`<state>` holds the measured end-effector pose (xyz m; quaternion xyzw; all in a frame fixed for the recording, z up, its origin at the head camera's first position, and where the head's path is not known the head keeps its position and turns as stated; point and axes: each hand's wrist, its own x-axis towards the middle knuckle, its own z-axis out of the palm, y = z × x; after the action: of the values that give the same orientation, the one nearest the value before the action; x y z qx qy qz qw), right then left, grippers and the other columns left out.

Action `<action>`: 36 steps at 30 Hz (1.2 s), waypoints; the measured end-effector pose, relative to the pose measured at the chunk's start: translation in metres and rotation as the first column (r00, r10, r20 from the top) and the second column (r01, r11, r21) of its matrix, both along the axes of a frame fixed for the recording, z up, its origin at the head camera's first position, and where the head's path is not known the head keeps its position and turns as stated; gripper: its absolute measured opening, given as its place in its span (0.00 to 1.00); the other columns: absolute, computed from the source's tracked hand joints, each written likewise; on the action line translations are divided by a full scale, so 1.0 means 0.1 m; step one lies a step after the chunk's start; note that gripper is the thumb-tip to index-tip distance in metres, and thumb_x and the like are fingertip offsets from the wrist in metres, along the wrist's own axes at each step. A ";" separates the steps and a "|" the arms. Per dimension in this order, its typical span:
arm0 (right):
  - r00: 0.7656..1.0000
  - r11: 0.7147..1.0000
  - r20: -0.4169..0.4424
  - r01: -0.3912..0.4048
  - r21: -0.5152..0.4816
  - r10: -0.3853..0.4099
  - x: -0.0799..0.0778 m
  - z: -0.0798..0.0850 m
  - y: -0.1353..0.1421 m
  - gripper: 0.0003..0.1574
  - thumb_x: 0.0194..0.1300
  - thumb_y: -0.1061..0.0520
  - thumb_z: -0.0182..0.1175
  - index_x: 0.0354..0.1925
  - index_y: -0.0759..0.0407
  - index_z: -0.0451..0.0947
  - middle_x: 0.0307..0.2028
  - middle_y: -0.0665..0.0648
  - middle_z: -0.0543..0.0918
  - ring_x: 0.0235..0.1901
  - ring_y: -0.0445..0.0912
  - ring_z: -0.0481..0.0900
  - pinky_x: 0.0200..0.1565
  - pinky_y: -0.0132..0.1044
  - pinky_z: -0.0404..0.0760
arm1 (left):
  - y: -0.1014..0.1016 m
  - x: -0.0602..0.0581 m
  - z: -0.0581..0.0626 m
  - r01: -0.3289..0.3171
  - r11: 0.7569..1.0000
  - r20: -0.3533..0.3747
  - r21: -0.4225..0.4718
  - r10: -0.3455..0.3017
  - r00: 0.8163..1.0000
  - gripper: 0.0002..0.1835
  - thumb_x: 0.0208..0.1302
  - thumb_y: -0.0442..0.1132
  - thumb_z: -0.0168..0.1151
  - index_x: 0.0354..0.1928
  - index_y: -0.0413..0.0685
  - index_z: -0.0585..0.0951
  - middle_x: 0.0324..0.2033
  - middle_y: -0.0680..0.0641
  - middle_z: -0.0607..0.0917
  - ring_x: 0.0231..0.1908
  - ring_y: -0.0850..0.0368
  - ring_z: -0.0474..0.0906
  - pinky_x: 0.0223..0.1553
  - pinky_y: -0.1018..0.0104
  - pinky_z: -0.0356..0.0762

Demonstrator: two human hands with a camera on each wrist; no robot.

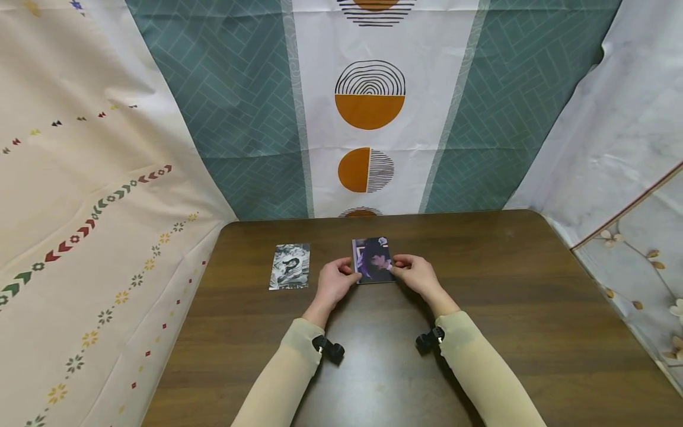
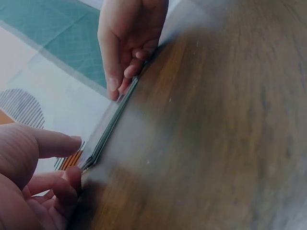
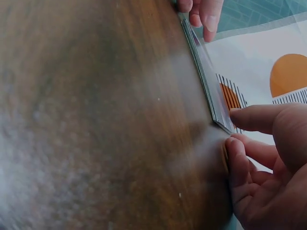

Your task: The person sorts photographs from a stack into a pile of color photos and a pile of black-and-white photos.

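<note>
A thin stack of photo cards lies on the wooden table, its top card a dark purple picture of a figure. My left hand pinches the stack's left edge, and the thumb lies over the near left corner. At the right edge my right hand grips likewise, thumb on the near right corner. Both wrist views catch the stack edge-on, with several thin layers showing. To the left of my left hand lies a single black-and-white photo card, apart from the stack.
The brown table ends at a back edge just beyond the cards. A teal and white patterned cloth hangs behind it, and pale printed cloths line both sides. Each wrist wears a small black camera.
</note>
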<state>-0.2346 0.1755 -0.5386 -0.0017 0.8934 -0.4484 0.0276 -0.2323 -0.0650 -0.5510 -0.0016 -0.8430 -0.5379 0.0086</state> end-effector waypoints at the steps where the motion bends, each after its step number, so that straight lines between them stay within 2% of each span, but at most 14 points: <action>1: 1.000 1.000 -0.001 -0.003 0.018 0.003 0.00 0.00 0.00 0.27 0.71 0.53 0.70 0.63 0.65 0.84 0.51 0.61 0.89 0.50 0.55 0.85 0.55 0.52 0.80 | 0.00 0.00 0.00 0.004 1.000 0.002 -0.013 -0.003 1.000 0.27 0.59 0.36 0.80 0.61 0.35 0.85 0.34 0.50 0.85 0.38 0.55 0.80 0.49 0.56 0.80; 11: 1.000 0.997 0.009 -0.022 0.070 0.021 -0.01 0.00 -0.02 0.28 0.73 0.52 0.68 0.66 0.64 0.82 0.52 0.61 0.88 0.51 0.55 0.84 0.57 0.54 0.79 | 0.01 -0.05 0.01 0.054 0.993 0.035 -0.109 -0.050 0.998 0.30 0.60 0.38 0.79 0.64 0.35 0.84 0.33 0.51 0.83 0.37 0.55 0.77 0.53 0.54 0.79; 21: 0.999 0.993 -0.008 -0.051 0.109 0.053 -0.01 0.00 -0.03 0.29 0.74 0.51 0.67 0.67 0.63 0.82 0.51 0.61 0.89 0.52 0.57 0.84 0.57 0.55 0.78 | 0.04 -0.05 0.04 0.047 0.983 0.031 -0.176 -0.043 0.999 0.30 0.58 0.39 0.80 0.63 0.37 0.86 0.32 0.53 0.81 0.36 0.55 0.76 0.50 0.56 0.78; 31: 0.997 0.990 -0.009 -0.069 0.126 0.070 -0.01 0.01 -0.01 0.28 0.75 0.50 0.65 0.67 0.62 0.82 0.51 0.61 0.89 0.55 0.59 0.83 0.59 0.58 0.77 | 0.05 -0.04 0.05 0.050 0.982 0.043 -0.182 -0.042 0.998 0.30 0.59 0.39 0.80 0.64 0.39 0.86 0.33 0.53 0.81 0.35 0.56 0.74 0.47 0.58 0.76; 36: 0.997 0.989 -0.003 -0.071 0.126 0.072 -0.01 0.00 -0.01 0.28 0.75 0.50 0.64 0.68 0.61 0.82 0.57 0.65 0.87 0.59 0.61 0.82 0.62 0.60 0.76 | 0.05 -0.04 0.05 0.046 0.984 0.044 -0.172 -0.039 0.998 0.30 0.59 0.39 0.79 0.64 0.39 0.86 0.33 0.52 0.81 0.35 0.55 0.74 0.46 0.58 0.76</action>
<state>-0.2357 0.1749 -0.5387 -0.0336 0.9194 -0.3899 0.0402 -0.2359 -0.0597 -0.5458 -0.0092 -0.8862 -0.4628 -0.0202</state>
